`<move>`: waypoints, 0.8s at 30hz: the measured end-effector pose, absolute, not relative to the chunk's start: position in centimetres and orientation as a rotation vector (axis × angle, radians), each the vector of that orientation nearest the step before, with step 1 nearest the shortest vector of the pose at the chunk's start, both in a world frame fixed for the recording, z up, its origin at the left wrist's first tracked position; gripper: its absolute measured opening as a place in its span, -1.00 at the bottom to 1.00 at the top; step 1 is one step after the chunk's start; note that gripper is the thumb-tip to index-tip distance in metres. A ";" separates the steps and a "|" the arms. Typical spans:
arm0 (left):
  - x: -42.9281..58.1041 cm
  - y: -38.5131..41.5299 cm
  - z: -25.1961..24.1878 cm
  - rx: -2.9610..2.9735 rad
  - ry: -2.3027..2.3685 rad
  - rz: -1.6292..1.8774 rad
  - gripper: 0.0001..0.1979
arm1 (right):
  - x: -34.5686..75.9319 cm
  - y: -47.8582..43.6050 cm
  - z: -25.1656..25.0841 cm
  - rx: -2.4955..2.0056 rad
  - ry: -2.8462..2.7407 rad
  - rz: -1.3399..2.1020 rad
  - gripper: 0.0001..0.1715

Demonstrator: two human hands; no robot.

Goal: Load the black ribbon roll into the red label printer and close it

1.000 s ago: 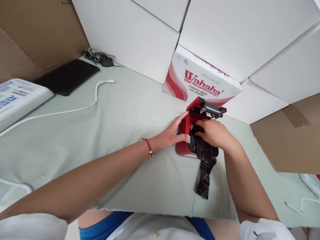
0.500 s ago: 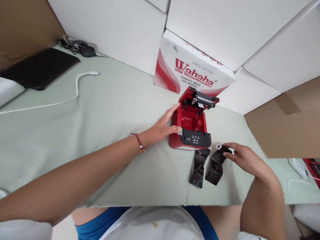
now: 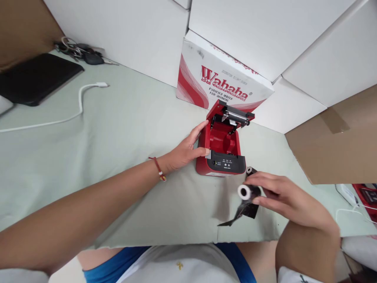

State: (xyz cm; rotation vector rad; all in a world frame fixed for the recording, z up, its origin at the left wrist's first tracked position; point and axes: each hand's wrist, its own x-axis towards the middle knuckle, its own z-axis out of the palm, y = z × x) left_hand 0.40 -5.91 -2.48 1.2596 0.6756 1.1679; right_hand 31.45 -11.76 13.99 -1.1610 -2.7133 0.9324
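Note:
A small red printer [image 3: 221, 155] stands on the pale green cloth with its lid [image 3: 232, 114] flipped open and its red well bare. My left hand [image 3: 185, 149] rests against the printer's left side, thumb on the front corner, steadying it. My right hand [image 3: 278, 196] is closed round a roll of black ribbon [image 3: 247, 192] with a white core, lifted just in front of the printer. A loose black tail [image 3: 240, 214] hangs from the roll down toward the cloth.
A red and white Wahaha carton [image 3: 218, 84] stands right behind the printer among white boxes [image 3: 123, 35]. A brown carton [image 3: 332, 145] lies to the right. A white cable [image 3: 79, 106], a black flat device [image 3: 32, 78] and keys [image 3: 82, 53] are at the far left.
My right hand pulled the black ribbon roll out of the printer, moved right and down, and now holds it raised with the core end facing me. My left hand stayed on the printer.

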 end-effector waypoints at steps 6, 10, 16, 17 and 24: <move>0.4 -6.0 -2.2 1.269 0.675 1.180 0.06 | 26.6 -8.1 15.2 -1.350 -2.537 0.426 -0.63; 0.6 -5.9 -2.4 1.287 0.674 1.194 0.06 | 22.1 -4.9 12.4 -1.577 -2.659 0.032 -0.58; 0.7 -5.7 -2.2 1.304 0.693 1.183 0.10 | 18.8 -3.2 11.4 -1.870 -2.761 -0.126 -0.61; 0.8 -5.7 -2.2 1.308 0.695 1.183 0.10 | 18.8 -3.0 11.3 -1.848 -2.764 -0.104 -0.58; 0.8 -5.7 -2.7 1.324 0.690 1.212 0.06 | 21.6 -5.9 10.3 -1.192 -2.522 0.289 -0.70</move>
